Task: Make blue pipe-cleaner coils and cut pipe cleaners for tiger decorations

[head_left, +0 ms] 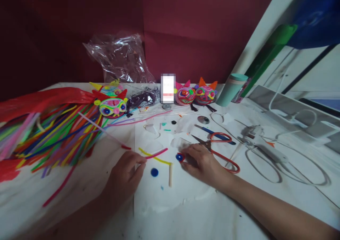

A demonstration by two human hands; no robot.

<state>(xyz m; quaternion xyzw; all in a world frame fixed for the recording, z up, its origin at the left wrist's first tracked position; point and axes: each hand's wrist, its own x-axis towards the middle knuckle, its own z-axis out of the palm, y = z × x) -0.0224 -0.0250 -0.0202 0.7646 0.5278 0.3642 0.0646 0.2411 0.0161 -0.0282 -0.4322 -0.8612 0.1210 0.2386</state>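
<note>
Between thumb and fingertips, my left hand (127, 171) pinches one end of a short pink pipe cleaner (158, 153). The pipe cleaner passes over a bent yellow pipe cleaner (152, 156) on the white paper. My right hand (200, 162) has its fingertips closed on a small blue disc with a red rim and a pale centre (180, 157), low over the paper. A plain blue disc (154, 172) lies between the hands, beside a pale stick (170, 175). Open-bladed red-handled scissors (209, 146) rest just behind my right hand.
Many coloured pipe cleaners (66, 133) spread at left. Decorated animal heads (113, 107) stand along the back beside a clear plastic bag (124, 57). A blue-handled cutter (215, 133), a glue gun (265, 148) with a looping cord and a green cylinder (232, 89) are at right.
</note>
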